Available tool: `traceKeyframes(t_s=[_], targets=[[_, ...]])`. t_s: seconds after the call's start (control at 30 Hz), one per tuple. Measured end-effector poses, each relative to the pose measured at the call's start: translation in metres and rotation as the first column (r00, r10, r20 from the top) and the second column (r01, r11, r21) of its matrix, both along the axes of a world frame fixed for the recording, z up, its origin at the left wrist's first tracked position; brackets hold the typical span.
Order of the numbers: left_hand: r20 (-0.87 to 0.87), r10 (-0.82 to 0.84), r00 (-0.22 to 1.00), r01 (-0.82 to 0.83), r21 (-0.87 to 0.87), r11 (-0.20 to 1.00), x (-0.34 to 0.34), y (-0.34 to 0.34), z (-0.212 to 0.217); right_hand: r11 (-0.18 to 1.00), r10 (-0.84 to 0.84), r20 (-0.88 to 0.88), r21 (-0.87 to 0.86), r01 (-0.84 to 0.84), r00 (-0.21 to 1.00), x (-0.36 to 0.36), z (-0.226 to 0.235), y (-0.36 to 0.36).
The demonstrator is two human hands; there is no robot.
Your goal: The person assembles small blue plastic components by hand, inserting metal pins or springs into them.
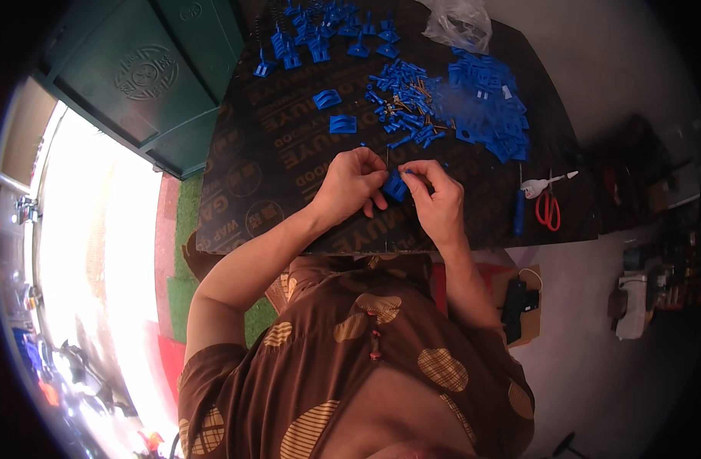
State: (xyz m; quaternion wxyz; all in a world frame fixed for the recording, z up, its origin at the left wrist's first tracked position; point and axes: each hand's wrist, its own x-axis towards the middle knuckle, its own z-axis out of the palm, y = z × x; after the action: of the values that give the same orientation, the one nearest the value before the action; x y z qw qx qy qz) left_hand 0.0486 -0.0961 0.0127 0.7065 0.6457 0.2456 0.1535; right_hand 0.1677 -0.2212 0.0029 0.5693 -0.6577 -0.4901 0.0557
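Note:
A small blue plastic bracket (396,187) is held between my two hands, just above the near part of the dark tabletop. My left hand (353,182) is closed, its thumb and fingertips pinching the bracket's left side. A thin dark rod (387,156) rises beside these fingertips; its lower end is hidden. My right hand (440,195) is closed in a pinch at the bracket's upper right, with a bit of blue showing between thumb and forefinger. What exactly it grips is too small to name. Beyond my left hand lie a ridged blue bracket (343,124) and another blue bracket (327,99).
Blue plugs and brass-coloured screws (408,99) lie heaped beyond my hands, beside flat blue plates (488,111). Blue pieces (320,38) with dark rods stand far left. A clear bag (461,27), red-handled scissors (548,211), a white-nozzled tool (538,186) and a blue-handled tool (519,210) are rightward.

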Motion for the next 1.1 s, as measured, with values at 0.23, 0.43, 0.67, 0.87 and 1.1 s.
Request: traceKeyframes(t_s=[0.23,0.43,0.67,0.87,1.1], targets=[[0.009,0.012,1.000,-0.012,-0.010,1.000,0.0013,-0.0006,-0.0023,1.000,0.005,0.015,-0.016,-0.004,1.000,0.0029,-0.0033,0.0014],[0.016,0.034,0.999,-0.035,0.062,0.997,0.0014,-0.0042,-0.0023,1.000,0.007,0.031,-0.025,-0.006,1.000,0.0028,-0.0028,0.0009],[0.052,0.037,0.998,-0.038,0.024,0.999,0.0015,-0.0048,-0.0058,0.999,0.020,0.007,-0.042,-0.020,1.000,0.0028,-0.0004,0.0004],[0.094,0.054,0.994,-0.051,-0.030,0.998,0.0027,-0.0060,-0.0069,1.000,-0.004,-0.018,-0.023,0.003,1.000,0.0014,0.0025,0.0014],[0.073,0.040,0.996,-0.038,-0.027,0.999,0.0028,-0.0063,-0.0062,1.000,-0.024,-0.028,0.007,0.024,0.999,0.0002,0.0012,0.0024]])
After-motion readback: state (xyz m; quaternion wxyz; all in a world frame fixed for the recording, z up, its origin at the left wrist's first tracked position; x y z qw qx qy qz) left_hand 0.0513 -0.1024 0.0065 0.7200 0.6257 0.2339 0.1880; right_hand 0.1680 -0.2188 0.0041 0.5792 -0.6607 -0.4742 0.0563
